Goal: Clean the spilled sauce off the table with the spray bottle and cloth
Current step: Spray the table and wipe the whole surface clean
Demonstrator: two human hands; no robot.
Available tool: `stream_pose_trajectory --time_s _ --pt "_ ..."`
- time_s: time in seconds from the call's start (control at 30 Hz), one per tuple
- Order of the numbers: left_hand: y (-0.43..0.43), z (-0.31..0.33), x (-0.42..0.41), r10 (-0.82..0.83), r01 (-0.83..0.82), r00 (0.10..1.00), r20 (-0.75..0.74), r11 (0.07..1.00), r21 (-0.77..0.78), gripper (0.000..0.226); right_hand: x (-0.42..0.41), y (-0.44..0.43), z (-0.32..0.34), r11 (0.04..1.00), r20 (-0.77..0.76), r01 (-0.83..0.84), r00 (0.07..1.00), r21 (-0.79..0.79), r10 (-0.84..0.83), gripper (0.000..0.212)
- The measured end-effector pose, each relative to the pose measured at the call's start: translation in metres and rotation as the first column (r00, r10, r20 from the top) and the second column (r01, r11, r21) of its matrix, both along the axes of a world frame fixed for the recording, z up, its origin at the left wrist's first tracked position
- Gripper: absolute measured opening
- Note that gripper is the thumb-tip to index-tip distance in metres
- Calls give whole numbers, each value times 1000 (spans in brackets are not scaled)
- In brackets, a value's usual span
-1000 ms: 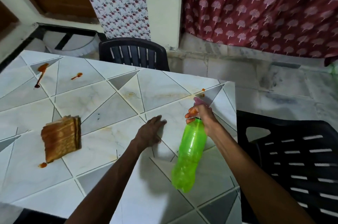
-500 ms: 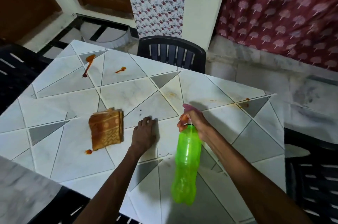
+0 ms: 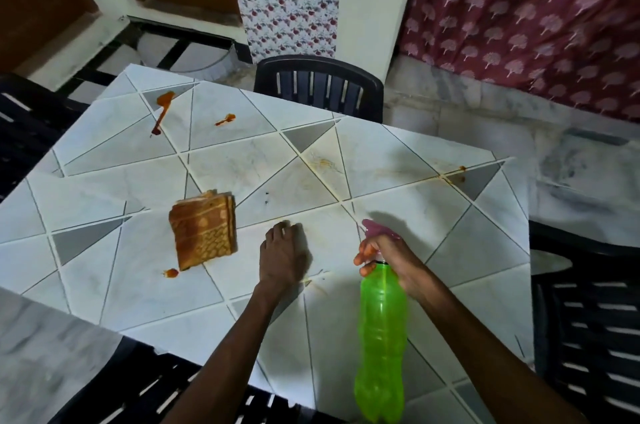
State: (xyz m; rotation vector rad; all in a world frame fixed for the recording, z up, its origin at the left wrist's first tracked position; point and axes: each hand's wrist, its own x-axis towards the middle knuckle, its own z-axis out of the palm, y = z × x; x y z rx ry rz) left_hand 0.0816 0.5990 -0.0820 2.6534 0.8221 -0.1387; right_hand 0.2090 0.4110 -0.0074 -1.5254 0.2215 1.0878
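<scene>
Cloth (image 3: 204, 233), folded and soft, should lift easily by an edge; left hand (image 3: 284, 254) rests open beside it, right hand (image 3: 388, 257) grips the light spray bottle (image 3: 381, 337) at its neck.

right hand (image 3: 388, 259) grips green spray bottle (image 3: 381, 337); left hand (image 3: 284, 255) rests on table (image 3: 433, 215).

The neck and trigger of the spray bottle (image 3: 381, 326) are covered by the curled fingers (image 3: 362, 255) of the right hand (image 3: 394, 261); only the pink top is seen. Both forearms (image 3: 225, 354) are cut off by the bottom edge. The palm of the left hand (image 3: 284, 257) is hidden against the worktop (image 3: 398, 181), whose left corner is cut off by the picture's edge. The seat of the far chair (image 3: 318, 84) is hidden behind the worktop's far edge. The maroon curtain (image 3: 519, 15) is blurred.
</scene>
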Motion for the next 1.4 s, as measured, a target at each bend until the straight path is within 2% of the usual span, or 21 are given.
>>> stream_pose_trajectory --time_s 0.1,0.23,0.53,0.63,0.77,0.97,1.1,1.2,1.33,1.4 --pt "-27 0 11 -86 87 996 33 996 -10 73 8 -43 0 978 -29 198 980 58 -197 39" --pt "-72 1 30 -211 212 977 37 977 -34 75 19 -105 8 946 -2 322 947 45 -322 41" --pt "-178 17 45 -339 341 940 45 938 -65 78 29 -233 19 783 11 613 787 105 -617 46" --pt "-206 11 43 -347 348 937 36 936 -47 78 24 -271 20 756 -18 648 760 90 -650 41" --pt "-235 4 33 -353 354 935 43 935 -19 75 6 -304 16 804 -120 590 805 67 -581 40" --pt "-242 -3 10 -277 277 961 10 961 -12 81 -18 -313 4 930 -87 366 928 39 -362 46" --pt "-227 -3 -19 -183 183 983 -7 983 6 79 -30 -283 13 989 -73 134 989 68 -129 46" --pt "-205 -3 -46 -116 116 993 -6 993 20 77 -40 -247 18 993 -72 60 996 102 -53 52" --pt "-168 0 -84 -26 27 999 -24 999 30 78 -53 -191 21 993 -18 7 1000 119 -5 42" --pt "-145 0 -102 20 -18 999 -44 999 50 79 -62 -158 23 991 -35 -55 998 126 60 48"
